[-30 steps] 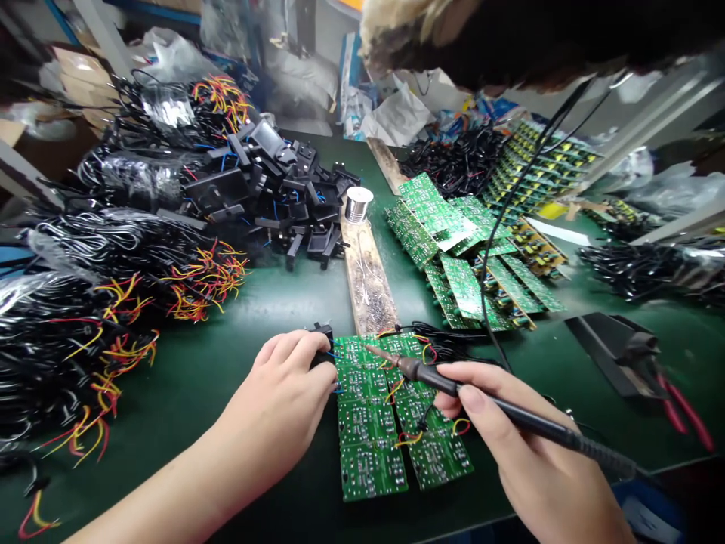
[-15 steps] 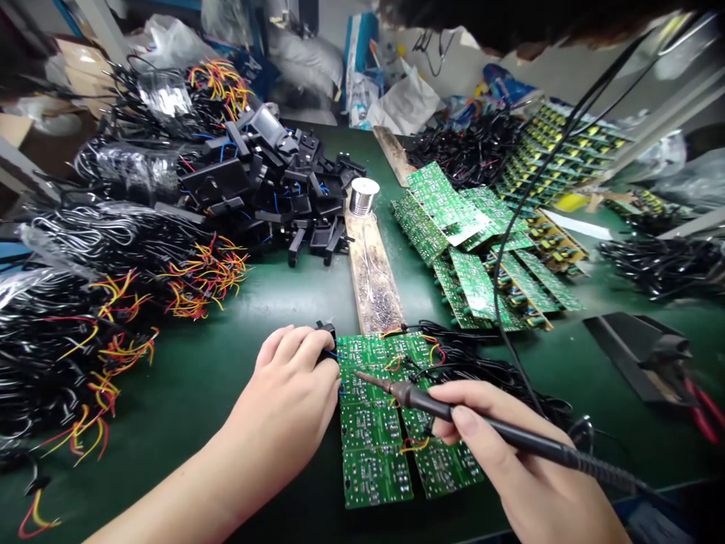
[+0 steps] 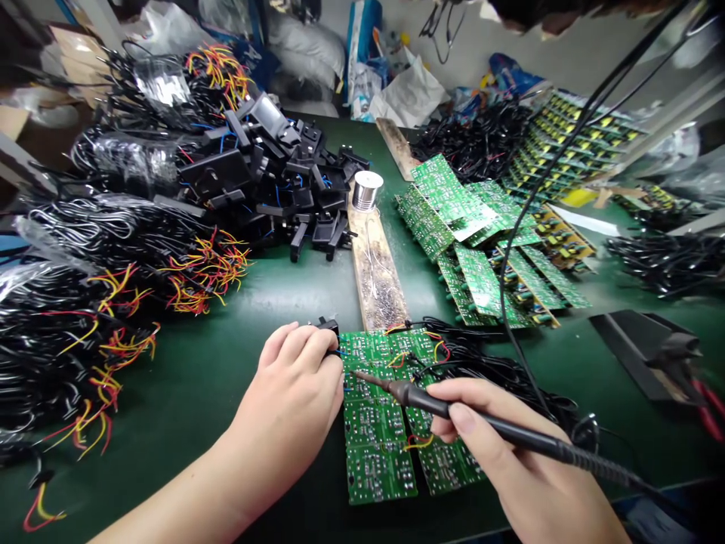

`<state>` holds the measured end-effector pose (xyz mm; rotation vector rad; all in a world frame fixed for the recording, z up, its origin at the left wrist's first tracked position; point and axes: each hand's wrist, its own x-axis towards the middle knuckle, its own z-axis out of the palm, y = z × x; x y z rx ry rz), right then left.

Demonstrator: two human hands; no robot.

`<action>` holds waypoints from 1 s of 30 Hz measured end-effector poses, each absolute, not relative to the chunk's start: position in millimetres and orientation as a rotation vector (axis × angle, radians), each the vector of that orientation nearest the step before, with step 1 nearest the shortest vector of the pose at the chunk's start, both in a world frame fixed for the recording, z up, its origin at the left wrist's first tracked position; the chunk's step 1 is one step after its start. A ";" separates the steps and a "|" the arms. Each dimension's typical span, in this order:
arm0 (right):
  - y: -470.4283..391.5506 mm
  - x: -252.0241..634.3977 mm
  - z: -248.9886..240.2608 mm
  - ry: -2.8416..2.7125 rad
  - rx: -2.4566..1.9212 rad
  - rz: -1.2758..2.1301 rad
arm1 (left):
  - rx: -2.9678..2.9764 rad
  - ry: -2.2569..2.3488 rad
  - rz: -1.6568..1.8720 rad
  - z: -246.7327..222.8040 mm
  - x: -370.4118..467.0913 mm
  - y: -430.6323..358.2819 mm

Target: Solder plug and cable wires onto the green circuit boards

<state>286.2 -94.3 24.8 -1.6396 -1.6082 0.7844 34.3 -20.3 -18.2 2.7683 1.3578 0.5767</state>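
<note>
In my right hand (image 3: 510, 446) is a soldering iron (image 3: 487, 425), gripped like a pen. Its tip points left and lies over the upper left part of the green circuit boards (image 3: 381, 476); whether it touches cannot be told. My left hand (image 3: 303, 370) is closed at the boards' left edge, around a black plastic plug housing (image 3: 328, 325) that the fingers mostly hide. Short blue wires run from there to the board edge. Red and yellow wires (image 3: 420, 440) stand on the boards, and black cables (image 3: 481, 364) trail off to the right.
A solder spool (image 3: 368, 193) stands on a scorched wooden strip (image 3: 377, 264) beyond the boards. Black housings (image 3: 272, 174) and cable bundles (image 3: 107, 234) are heaped left. Stacked circuit boards (image 3: 476, 279) lie right, near a hanging black cord (image 3: 506, 279) and red-handled pliers (image 3: 708, 408).
The view has shifted slightly, so the scene sits a little differently. Both hands and the soldering iron keep nearly the same place over the boards.
</note>
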 end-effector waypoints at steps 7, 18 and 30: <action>-96.3 286.3 24.8 -1.641 -1.639 0.744 | 2.799 1.363 0.563 -19.1 35.6 -19.4; -99.5 283.8 28.8 -1.648 -1.665 0.704 | 2.786 1.364 0.583 -19.6 36.3 -19.1; -64.8 301.4 23.2 -1.507 -1.696 0.449 | 2.839 1.343 0.606 -24.5 35.5 -18.7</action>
